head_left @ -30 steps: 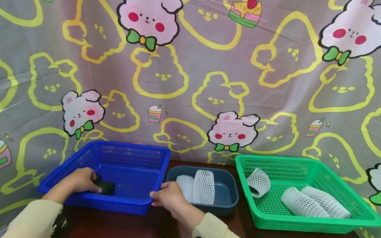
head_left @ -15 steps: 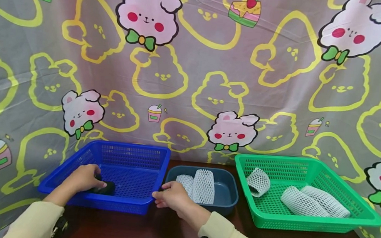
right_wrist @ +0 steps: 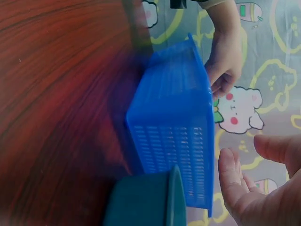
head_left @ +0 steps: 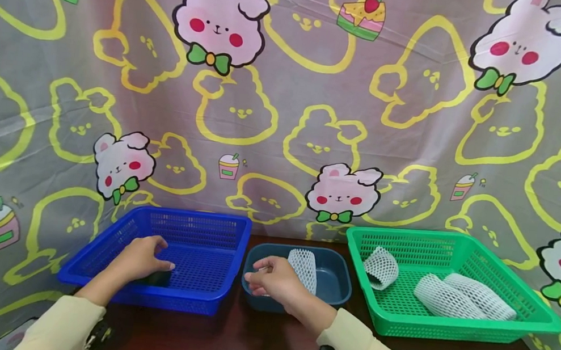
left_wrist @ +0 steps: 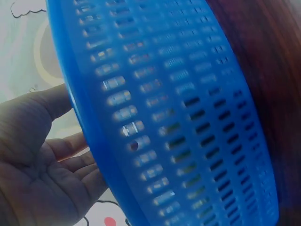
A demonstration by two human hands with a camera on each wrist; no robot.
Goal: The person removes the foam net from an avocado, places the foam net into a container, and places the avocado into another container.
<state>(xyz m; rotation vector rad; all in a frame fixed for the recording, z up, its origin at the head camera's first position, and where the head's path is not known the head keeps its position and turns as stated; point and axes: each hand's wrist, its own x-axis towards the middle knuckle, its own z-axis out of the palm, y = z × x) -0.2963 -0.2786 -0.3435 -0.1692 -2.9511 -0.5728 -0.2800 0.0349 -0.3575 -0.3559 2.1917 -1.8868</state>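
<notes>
My left hand (head_left: 140,258) hovers over the blue basket (head_left: 196,297), its fingers loosely bent and holding nothing. Below it, mostly hidden, lies a dark rounded thing (head_left: 160,280) whose kind I cannot tell. In the left wrist view the palm (left_wrist: 42,174) shows beyond the basket's slotted wall. My right hand (head_left: 277,280) is above the small grey-blue bin (head_left: 336,280), thumb and fingers apart in the right wrist view, with nothing between them. A white foam net sleeve (head_left: 303,268) stands in that bin; the hand covers the sleeve beside it.
On the right stands a green basket (head_left: 454,330) with white net sleeves: one at the left (head_left: 382,268) showing a dark opening, and two lying together (head_left: 447,298). All the containers rest on a dark red-brown table (head_left: 242,348) before a patterned curtain (head_left: 290,85).
My left hand has come up off the dark thing and shifted right. My right hand has left the blue basket's rim and moved right, over the small bin.
</notes>
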